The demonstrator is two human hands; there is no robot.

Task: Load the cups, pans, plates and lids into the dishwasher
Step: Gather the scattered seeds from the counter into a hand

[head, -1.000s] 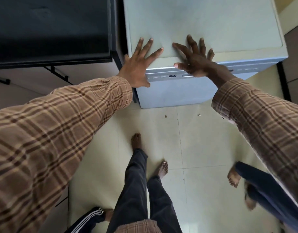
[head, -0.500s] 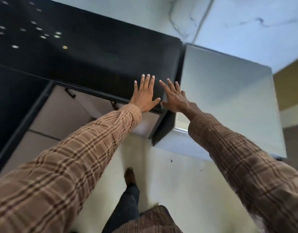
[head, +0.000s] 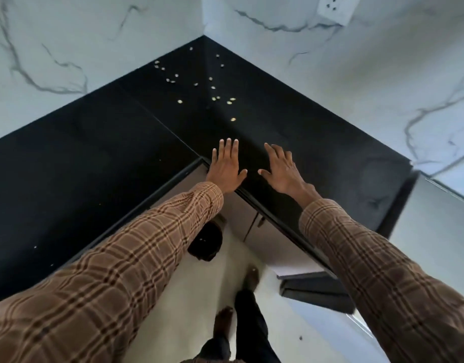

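Head view: hands [head: 254,170] moved from dishwasher [head: 440,231] to countertop [head: 120,153].

Black L-shaped countertop [head: 100,163] in a corner, white veined marble walls [head: 330,82], pale floor [head: 199,297]

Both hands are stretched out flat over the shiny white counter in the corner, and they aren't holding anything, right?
Not quite. The counter is black, not white; only the marbled walls behind it are white. The head view shows this. The rest is right: the left hand and right hand are stretched out flat over the corner counter and hold nothing.
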